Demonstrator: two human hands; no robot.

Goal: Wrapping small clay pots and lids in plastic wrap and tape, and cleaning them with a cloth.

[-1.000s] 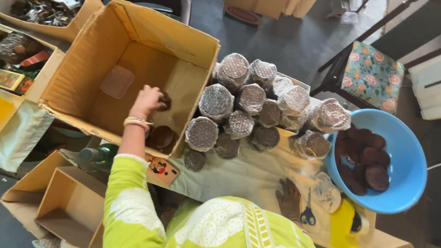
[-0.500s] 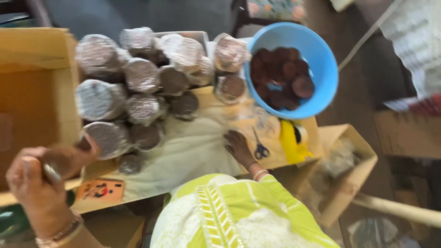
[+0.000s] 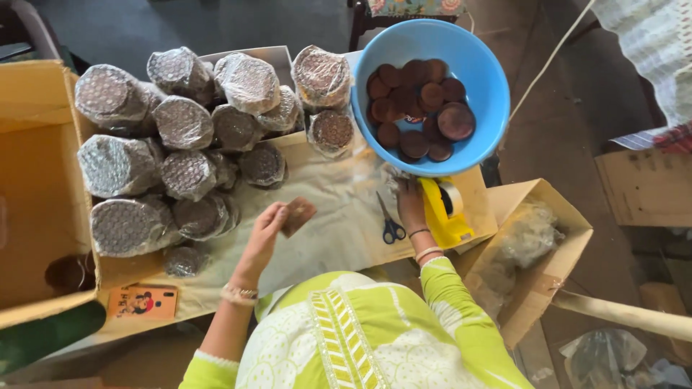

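Two hands: left hand [image 3: 265, 229] pinches flat brown disc [image 3: 297, 215]; right hand [image 3: 411, 204] open on crinkled bubble wrap sheet [image 3: 328, 209].

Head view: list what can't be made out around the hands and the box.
- Left hand holds a small brown piece; too small to identify.
- Right hand: fingertips lie on clear wrap; whether they grip it is unclear.
- Cardboard box: cut off by the left edge; a dark round thing inside sits in shadow.
- Wrapped stacks: bubble wrap hides their contents.
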